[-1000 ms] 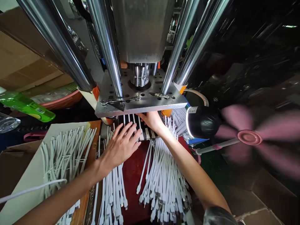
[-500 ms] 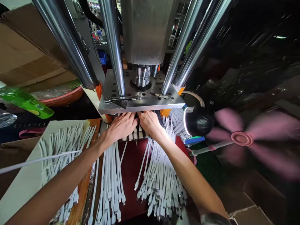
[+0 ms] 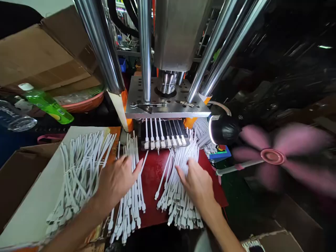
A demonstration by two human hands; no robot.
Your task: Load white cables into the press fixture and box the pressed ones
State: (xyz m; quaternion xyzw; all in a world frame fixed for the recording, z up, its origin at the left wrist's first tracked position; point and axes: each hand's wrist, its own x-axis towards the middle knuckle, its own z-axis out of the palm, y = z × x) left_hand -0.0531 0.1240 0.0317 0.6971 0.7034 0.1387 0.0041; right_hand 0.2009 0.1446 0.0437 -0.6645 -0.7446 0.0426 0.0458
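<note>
My left hand (image 3: pixel 117 180) lies open, palm down, on a row of white cable pieces (image 3: pixel 130 196) spread over the red mat (image 3: pixel 151 182). My right hand (image 3: pixel 196 182) rests open, fingers spread, on a second heap of white cables (image 3: pixel 175 190) to the right. Ahead, a dark fixture (image 3: pixel 164 134) under the steel press plate (image 3: pixel 165 105) holds several white cable ends side by side. Neither hand grips anything.
Chrome columns (image 3: pixel 101 45) and the press head rise above the plate, where a wrench (image 3: pixel 148 104) lies. A white board with more cables (image 3: pixel 76 168) sits left. A black lamp (image 3: pixel 223 129) and a spinning pink fan (image 3: pixel 273 155) stand right. A green bottle (image 3: pixel 46 103) and cardboard boxes lie at far left.
Both hands have drawn back from the fixture under the plate toward me and now rest on the cable heaps. The fixture's loaded cable ends are uncovered. The view has tilted and shifted.
</note>
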